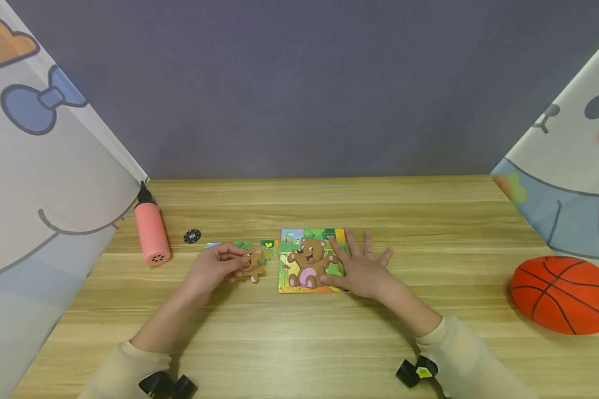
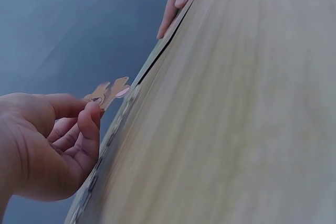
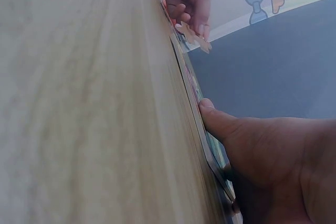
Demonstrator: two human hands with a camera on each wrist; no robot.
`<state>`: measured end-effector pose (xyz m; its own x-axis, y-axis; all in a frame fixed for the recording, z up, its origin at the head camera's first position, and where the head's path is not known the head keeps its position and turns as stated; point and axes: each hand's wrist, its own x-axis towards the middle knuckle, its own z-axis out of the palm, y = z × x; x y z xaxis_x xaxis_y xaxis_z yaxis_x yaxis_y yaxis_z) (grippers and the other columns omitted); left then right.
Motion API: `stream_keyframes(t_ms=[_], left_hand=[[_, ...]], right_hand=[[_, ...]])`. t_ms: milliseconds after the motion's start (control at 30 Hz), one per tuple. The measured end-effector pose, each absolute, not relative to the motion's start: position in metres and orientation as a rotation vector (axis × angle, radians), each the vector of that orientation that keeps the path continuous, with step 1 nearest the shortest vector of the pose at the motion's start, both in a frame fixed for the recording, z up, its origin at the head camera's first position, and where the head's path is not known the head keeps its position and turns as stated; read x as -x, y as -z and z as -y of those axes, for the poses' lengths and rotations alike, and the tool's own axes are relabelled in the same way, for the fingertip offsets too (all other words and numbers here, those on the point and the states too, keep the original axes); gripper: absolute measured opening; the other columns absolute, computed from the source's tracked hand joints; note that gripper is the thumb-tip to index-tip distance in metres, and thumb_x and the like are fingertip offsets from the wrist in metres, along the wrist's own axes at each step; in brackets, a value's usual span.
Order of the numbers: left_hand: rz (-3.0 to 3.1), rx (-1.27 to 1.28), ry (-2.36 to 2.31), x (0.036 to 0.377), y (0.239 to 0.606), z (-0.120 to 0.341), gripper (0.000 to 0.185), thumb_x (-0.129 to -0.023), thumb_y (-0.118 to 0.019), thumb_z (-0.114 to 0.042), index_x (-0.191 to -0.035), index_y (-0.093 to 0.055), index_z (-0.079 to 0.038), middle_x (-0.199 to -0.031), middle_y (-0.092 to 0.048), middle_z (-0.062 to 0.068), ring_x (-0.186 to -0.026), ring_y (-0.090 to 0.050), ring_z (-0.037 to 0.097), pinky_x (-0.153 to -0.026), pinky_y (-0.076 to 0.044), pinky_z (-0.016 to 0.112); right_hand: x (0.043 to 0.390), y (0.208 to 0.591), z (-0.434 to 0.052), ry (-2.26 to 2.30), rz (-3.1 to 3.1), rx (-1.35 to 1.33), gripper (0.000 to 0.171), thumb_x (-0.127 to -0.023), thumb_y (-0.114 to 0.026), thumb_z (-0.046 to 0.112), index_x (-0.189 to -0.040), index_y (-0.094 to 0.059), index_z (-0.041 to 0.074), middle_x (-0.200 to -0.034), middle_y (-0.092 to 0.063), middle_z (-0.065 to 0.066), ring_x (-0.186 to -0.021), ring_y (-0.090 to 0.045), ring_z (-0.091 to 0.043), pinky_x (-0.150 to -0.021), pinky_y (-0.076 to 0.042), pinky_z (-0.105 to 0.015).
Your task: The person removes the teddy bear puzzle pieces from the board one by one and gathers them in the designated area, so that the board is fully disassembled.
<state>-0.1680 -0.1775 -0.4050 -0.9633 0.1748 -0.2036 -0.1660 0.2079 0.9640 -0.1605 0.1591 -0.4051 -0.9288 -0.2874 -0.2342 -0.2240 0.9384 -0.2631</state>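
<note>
Head view, left hand pinching bear piece, right hand splayed over puzzle edge

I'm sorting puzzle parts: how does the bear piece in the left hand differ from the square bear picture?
Size: the bear piece is small; the bear picture is much larger.
Outline: the bear piece is irregular; the bear picture is square.
Pose: the left hand pinches the bear piece up off the table; the bear picture lies flat, the right hand resting on it.
Both show brown bear artwork.
</note>
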Motion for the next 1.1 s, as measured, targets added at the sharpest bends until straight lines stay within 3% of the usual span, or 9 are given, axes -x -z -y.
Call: stream_keyframes(t_ms=[200, 400, 567, 933, 1100], left_hand=[[-2.225, 0.011, -1.808, 0.165, 0.404, 0.189, 0.023, -0.094, -0.070, -0.004, -0.112, -0.066, 0.009, -0.094, -0.073, 0.009, -0.069, -0.063, 0.014, -0.058, -0.051, 0.024], [-2.241, 0.050, -1.792, 0.162, 0.403, 0.200, 0.023, -0.094, -0.070, -0.004, -0.113, -0.066, 0.010, -0.083, -0.072, 0.008, -0.066, -0.063, 0.014, -0.057, -0.052, 0.025], [-2.296, 0.053, -1.730, 0.160, 0.402, 0.207, 0.022, -0.094, -0.072, -0.006, -0.110, -0.068, 0.008, -0.085, -0.073, 0.006, -0.067, -0.063, 0.014, -0.057, -0.051, 0.025], [-2.342, 0.048, -1.615, 0.156, 0.402, 0.217, 0.025, -0.092, -0.076, -0.013, -0.108, -0.071, 0.005, -0.082, -0.065, 0.006, -0.061, -0.053, 0.013, -0.052, -0.045, 0.024], [-2.368, 0.054, -1.559, 0.157, 0.402, 0.217, 0.023, -0.092, -0.076, -0.015, -0.108, -0.073, 0.002, -0.077, -0.060, 0.003, -0.061, -0.048, 0.012, -0.047, -0.036, 0.022]], right_hand=[[0.161, 0.406, -0.159, 0.326, -2.828, 0.378, 0.097, -0.090, -0.051, 0.076, -0.164, -0.016, 0.025, -0.168, 0.005, -0.018, -0.145, 0.011, -0.057, -0.089, 0.004, -0.091], [0.161, 0.405, -0.159, 0.329, -2.822, 0.379, 0.096, -0.090, -0.052, 0.075, -0.164, -0.014, 0.025, -0.167, 0.006, -0.018, -0.144, 0.012, -0.057, -0.089, 0.004, -0.091], [0.161, 0.404, -0.158, 0.336, -2.816, 0.378, 0.096, -0.091, -0.053, 0.074, -0.164, -0.013, 0.025, -0.167, 0.007, -0.018, -0.144, 0.013, -0.057, -0.089, 0.005, -0.091], [0.161, 0.404, -0.158, 0.347, -2.813, 0.381, 0.096, -0.090, -0.052, 0.074, -0.164, -0.014, 0.025, -0.167, 0.006, -0.018, -0.144, 0.012, -0.057, -0.089, 0.005, -0.091], [0.161, 0.405, -0.159, 0.340, -2.817, 0.379, 0.096, -0.090, -0.050, 0.076, -0.164, -0.015, 0.024, -0.167, 0.005, -0.018, -0.144, 0.011, -0.058, -0.089, 0.004, -0.091]])
